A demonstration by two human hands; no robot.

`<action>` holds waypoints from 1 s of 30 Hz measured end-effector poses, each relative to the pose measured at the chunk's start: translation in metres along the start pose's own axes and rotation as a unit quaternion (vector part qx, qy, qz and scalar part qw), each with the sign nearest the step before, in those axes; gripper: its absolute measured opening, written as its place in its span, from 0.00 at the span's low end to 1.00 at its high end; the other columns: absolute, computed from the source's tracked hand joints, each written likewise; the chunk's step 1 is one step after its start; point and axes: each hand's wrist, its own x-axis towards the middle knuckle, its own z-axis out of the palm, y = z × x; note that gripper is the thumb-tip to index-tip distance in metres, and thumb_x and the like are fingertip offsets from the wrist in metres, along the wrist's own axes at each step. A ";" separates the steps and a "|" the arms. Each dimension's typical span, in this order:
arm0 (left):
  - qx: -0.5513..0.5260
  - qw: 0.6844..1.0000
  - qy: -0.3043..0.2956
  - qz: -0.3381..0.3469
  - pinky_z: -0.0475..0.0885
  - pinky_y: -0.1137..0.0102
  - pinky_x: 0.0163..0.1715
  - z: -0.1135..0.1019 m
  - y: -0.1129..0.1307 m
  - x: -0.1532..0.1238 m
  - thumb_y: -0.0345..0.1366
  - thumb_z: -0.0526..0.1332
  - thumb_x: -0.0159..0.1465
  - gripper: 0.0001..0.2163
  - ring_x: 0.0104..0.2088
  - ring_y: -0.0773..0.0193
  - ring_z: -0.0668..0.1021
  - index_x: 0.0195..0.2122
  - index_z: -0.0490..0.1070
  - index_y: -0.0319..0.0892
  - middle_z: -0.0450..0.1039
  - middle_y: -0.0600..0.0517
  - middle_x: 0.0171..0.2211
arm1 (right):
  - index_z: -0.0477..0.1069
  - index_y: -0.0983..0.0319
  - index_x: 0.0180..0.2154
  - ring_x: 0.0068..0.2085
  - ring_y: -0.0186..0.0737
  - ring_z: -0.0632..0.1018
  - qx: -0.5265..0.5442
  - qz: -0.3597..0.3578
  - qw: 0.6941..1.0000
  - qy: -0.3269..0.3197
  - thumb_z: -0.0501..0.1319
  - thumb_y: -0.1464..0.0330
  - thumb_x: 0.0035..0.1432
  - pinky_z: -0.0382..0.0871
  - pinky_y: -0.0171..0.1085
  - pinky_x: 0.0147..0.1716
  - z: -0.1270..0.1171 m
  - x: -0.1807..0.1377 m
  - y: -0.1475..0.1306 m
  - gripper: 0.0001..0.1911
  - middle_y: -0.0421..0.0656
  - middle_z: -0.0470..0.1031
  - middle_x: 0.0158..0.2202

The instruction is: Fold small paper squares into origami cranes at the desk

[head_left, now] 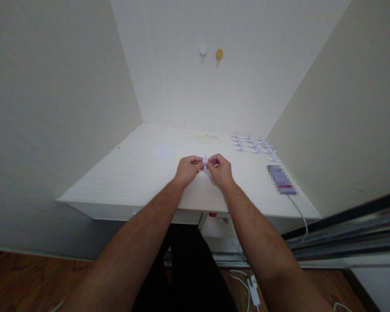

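Both forearms reach out over the near edge of the white counter (123,182). The left hand (188,169) and right hand (219,170) meet near the counter's middle. Each has its fingertips pinched shut on a small pale lilac folded paper (206,163), which is held between them just above the surface. To the right lies a phone (281,179), and its white cable (299,212) runs off the front edge. A faint pale sheet (164,151) lies flat beyond the left hand. Further back on the right, small paper cranes (252,144) stand in rows. On the far wall hang a white hook (203,50) and a yellow hook (219,54).
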 end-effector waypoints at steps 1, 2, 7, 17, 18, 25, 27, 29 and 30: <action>-0.001 1.000 0.000 0.000 0.67 0.73 0.24 0.000 0.001 0.000 0.33 0.65 0.48 0.08 0.22 0.69 0.72 0.30 0.76 0.38 0.75 0.52 0.23 | 0.70 0.61 0.31 0.29 0.36 0.72 0.005 0.007 1.000 -0.003 0.60 0.67 0.49 0.67 0.35 0.31 0.000 0.000 0.000 0.06 0.39 0.73 0.27; -0.002 1.000 -0.001 0.000 0.67 0.73 0.24 0.000 0.001 -0.001 0.33 0.65 0.48 0.08 0.22 0.69 0.72 0.30 0.76 0.38 0.75 0.52 0.23 | 0.70 0.61 0.32 0.29 0.36 0.72 0.006 0.012 1.000 -0.007 0.60 0.66 0.49 0.67 0.35 0.31 0.000 0.000 0.000 0.06 0.39 0.73 0.27; 0.005 1.000 0.000 -0.001 0.67 0.72 0.26 0.001 0.004 -0.002 0.33 0.66 0.48 0.08 0.23 0.69 0.72 0.31 0.77 0.38 0.75 0.53 0.24 | 0.68 0.61 0.30 0.29 0.35 0.71 -0.020 0.001 1.000 -0.016 0.59 0.66 0.51 0.66 0.35 0.32 -0.001 0.001 -0.001 0.05 0.39 0.72 0.27; -0.027 1.000 -0.009 0.006 0.66 0.73 0.25 0.000 0.003 -0.001 0.32 0.64 0.47 0.09 0.22 0.70 0.71 0.31 0.76 0.38 0.74 0.53 0.24 | 0.69 0.60 0.31 0.28 0.34 0.71 0.030 0.001 0.999 -0.010 0.60 0.66 0.51 0.66 0.34 0.31 -0.001 0.000 0.000 0.05 0.38 0.72 0.27; -0.033 0.999 -0.007 0.007 0.66 0.73 0.25 0.000 0.003 -0.001 0.32 0.65 0.47 0.09 0.22 0.70 0.71 0.31 0.75 0.38 0.74 0.53 0.24 | 0.70 0.60 0.31 0.28 0.34 0.72 0.040 0.004 0.999 -0.013 0.60 0.66 0.51 0.66 0.34 0.31 0.000 0.000 0.002 0.05 0.38 0.73 0.27; -0.024 1.000 0.003 0.011 0.64 0.74 0.23 0.000 0.002 -0.002 0.37 0.66 0.49 0.09 0.21 0.71 0.69 0.30 0.74 0.39 0.72 0.54 0.22 | 0.74 0.61 0.32 0.29 0.35 0.74 0.019 0.002 1.000 -0.019 0.59 0.68 0.50 0.68 0.35 0.31 0.000 0.000 0.005 0.07 0.40 0.77 0.29; -0.016 1.000 -0.005 0.019 0.64 0.74 0.22 -0.001 0.001 -0.001 0.37 0.66 0.50 0.09 0.21 0.71 0.69 0.30 0.74 0.39 0.72 0.54 0.23 | 0.75 0.61 0.31 0.27 0.35 0.73 0.022 0.011 1.000 -0.015 0.60 0.68 0.49 0.68 0.34 0.30 -0.001 0.000 0.004 0.07 0.39 0.76 0.28; -0.007 1.000 -0.015 0.022 0.63 0.74 0.22 -0.001 0.000 -0.001 0.38 0.65 0.50 0.09 0.20 0.72 0.68 0.30 0.73 0.39 0.72 0.55 0.22 | 0.75 0.61 0.31 0.26 0.35 0.72 0.027 0.023 0.999 -0.013 0.60 0.68 0.48 0.67 0.34 0.28 -0.001 0.000 0.002 0.07 0.39 0.76 0.26; -0.003 1.000 -0.019 0.023 0.63 0.74 0.21 -0.001 -0.001 -0.001 0.38 0.65 0.51 0.08 0.20 0.72 0.68 0.30 0.73 0.39 0.71 0.55 0.22 | 0.75 0.61 0.30 0.25 0.34 0.72 0.030 0.028 0.999 -0.013 0.61 0.68 0.47 0.67 0.34 0.27 -0.001 0.000 0.002 0.07 0.39 0.76 0.26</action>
